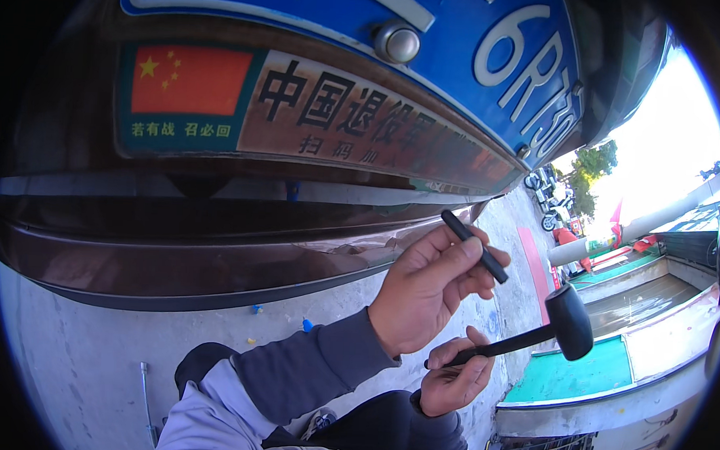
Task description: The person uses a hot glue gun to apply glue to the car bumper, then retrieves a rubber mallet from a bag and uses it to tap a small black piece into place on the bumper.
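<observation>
My left hand is closed in a pinch, thumb against fingers, around a short black rod. The rod slants down to the right, just off the lower edge of a dark brown car bumper. Lower and to the right, my right hand grips a black mallet by its handle. The rounded mallet head points right and touches nothing. Above my left hand, a long sticker with a red flag and dark lettering, worn toward its right end, sits on the car.
A blue number plate with round bolts is fixed above the sticker. Small blue pieces and a thin metal bar lie on the grey ground. On the right stand a green-and-white panelled structure and, farther off, parked motorcycles.
</observation>
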### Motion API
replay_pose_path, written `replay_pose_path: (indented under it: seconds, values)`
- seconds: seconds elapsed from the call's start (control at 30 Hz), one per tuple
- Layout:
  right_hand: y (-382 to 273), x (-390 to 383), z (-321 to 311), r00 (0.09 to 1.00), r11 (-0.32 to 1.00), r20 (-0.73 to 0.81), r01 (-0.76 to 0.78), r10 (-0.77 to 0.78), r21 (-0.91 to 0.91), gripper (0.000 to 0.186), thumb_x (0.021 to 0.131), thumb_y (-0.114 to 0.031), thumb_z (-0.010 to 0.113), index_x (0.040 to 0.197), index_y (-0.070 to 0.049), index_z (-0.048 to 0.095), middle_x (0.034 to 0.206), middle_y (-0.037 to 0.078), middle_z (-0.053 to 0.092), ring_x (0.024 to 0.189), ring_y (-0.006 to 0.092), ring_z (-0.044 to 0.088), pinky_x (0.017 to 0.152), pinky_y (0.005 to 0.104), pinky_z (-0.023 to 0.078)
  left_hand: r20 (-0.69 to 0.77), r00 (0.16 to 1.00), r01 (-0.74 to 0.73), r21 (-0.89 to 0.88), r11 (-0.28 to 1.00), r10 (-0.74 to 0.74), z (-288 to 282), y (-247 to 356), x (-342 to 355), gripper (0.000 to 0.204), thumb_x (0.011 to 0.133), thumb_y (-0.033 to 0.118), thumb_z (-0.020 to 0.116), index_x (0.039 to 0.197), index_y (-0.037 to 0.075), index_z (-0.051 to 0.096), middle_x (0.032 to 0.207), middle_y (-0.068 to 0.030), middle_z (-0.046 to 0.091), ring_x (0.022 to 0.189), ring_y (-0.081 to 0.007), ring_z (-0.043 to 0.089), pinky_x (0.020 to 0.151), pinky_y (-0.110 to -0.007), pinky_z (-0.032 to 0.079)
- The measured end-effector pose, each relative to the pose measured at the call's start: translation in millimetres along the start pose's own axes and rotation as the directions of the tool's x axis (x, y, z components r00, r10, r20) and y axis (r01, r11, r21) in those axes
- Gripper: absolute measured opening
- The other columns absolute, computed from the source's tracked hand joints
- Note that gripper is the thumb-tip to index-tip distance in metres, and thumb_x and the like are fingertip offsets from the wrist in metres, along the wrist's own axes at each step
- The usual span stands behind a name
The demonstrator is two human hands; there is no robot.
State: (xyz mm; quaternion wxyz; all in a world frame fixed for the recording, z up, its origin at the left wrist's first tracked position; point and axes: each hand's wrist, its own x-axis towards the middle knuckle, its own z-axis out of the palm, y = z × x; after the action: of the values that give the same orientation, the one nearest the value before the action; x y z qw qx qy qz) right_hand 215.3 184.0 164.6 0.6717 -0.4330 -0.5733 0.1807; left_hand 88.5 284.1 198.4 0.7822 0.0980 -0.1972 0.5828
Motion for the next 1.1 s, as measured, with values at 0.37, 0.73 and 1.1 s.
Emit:
replay_pose_path:
  seconds: [0.37,0.73,1.1]
  values:
    - [0,-4,-11,0.989,0.988,0.017,-0.148,0.149,-0.051,0.048,0.109,-0.038,0.043,0.124,0.005,0.056,0.069,0.004,0.054,0.056,0.0077,0.046,0.053,0.0219,0.036,-0.078,0.996,0.052,0.108,0.993,-0.044,2,2,-11,0.024,0.107,0.015,0.049,0.125,0.001,0.057,0.118,-0.0224,0.067,0.089,-0.0166,0.069,0.085,-0.031,0.058]
    - [14,-25,-4,0.963,0.956,0.112,-0.261,0.246,0.136,0.043,0.103,-0.031,0.045,0.125,0.005,0.054,0.075,0.005,0.056,0.064,0.0070,0.045,0.060,0.0227,0.036,-0.122,0.991,0.064,0.155,0.986,-0.045,6,12,-12,0.025,0.108,0.016,0.049,0.126,0.001,0.056,0.118,-0.0213,0.067,0.089,-0.0177,0.070,0.085,-0.033,0.058]
    - [12,-3,-10,0.972,0.992,0.211,-0.117,0.104,0.047,0.045,0.106,-0.029,0.042,0.131,0.007,0.051,0.074,0.009,0.056,0.062,0.0104,0.046,0.058,0.0233,0.037,-0.056,0.993,-0.092,0.142,0.986,0.101,14,15,3,0.027,0.109,0.019,0.048,0.127,0.001,0.057,0.119,-0.0203,0.066,0.089,-0.0195,0.068,0.085,-0.034,0.057]
